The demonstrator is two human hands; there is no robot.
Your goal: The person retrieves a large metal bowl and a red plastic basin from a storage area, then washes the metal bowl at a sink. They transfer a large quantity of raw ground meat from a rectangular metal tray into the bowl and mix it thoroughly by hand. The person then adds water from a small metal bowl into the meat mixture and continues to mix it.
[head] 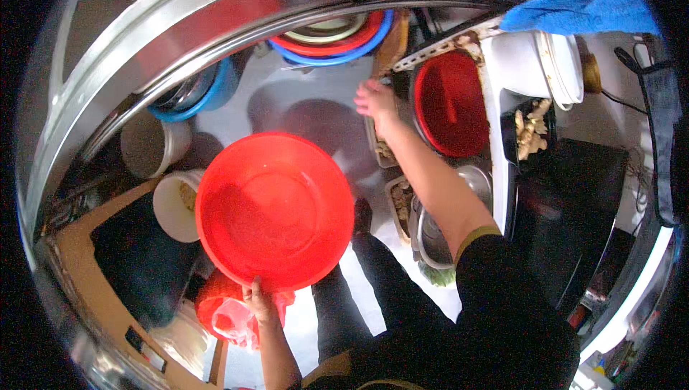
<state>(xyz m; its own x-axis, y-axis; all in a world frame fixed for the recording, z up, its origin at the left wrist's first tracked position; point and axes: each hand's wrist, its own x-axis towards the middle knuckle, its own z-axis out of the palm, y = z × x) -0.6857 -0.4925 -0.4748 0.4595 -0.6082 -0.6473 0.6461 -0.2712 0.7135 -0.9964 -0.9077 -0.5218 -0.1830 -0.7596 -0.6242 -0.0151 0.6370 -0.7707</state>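
Note:
My left hand grips the near rim of a round red plastic basin, thumb over the edge. The basin hangs above the floor, tilted so that its inside faces me, and nothing is in it. My right hand is stretched forward with its fingers apart, and nothing shows in it. It is nearest to a shallow tray with pale pieces in it, partly hidden by my forearm. To the right of that hand, a deep red tub stands on a rack.
Stacked basins lie ahead under a steel counter edge. White buckets and a cardboard box are at left. Metal pots stand at right, below ginger, a white bucket and a blue towel.

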